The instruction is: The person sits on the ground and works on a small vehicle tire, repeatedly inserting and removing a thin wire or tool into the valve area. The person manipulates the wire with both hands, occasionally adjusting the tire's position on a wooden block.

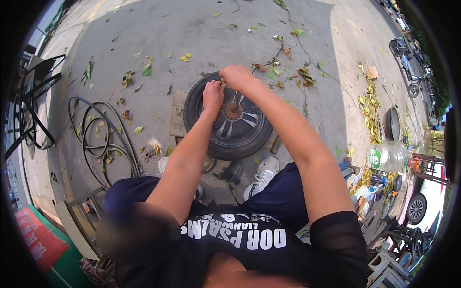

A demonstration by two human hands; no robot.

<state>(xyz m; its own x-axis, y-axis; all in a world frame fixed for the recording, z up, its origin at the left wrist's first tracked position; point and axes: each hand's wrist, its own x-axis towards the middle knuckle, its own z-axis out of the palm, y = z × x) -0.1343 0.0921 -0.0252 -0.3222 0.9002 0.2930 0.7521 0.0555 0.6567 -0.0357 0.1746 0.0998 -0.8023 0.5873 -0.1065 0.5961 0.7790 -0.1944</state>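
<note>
A black tyre (242, 150) on a spoked wheel lies flat on the ground in front of my feet. Its silver and dark spokes (249, 118) surround a rusty brown hub (234, 111). Over the far left part of the wheel, my left hand (213, 96) is closed, its fingertips pinched together. My right hand (236, 78) is curled beside it at the wheel's far edge. Both sets of fingertips meet around something small and dark, too covered to make out. A thin dark cable (275, 59) lies on the ground beyond my right hand.
A coiled hose (128, 152) lies on the left, near a black metal frame (33, 103). Close to my white shoe (264, 176) sits a dark block-like part (232, 172). Rightward are a clear plastic jug (385, 156), a black pan (392, 123) and scattered tools. Leaves dot the concrete.
</note>
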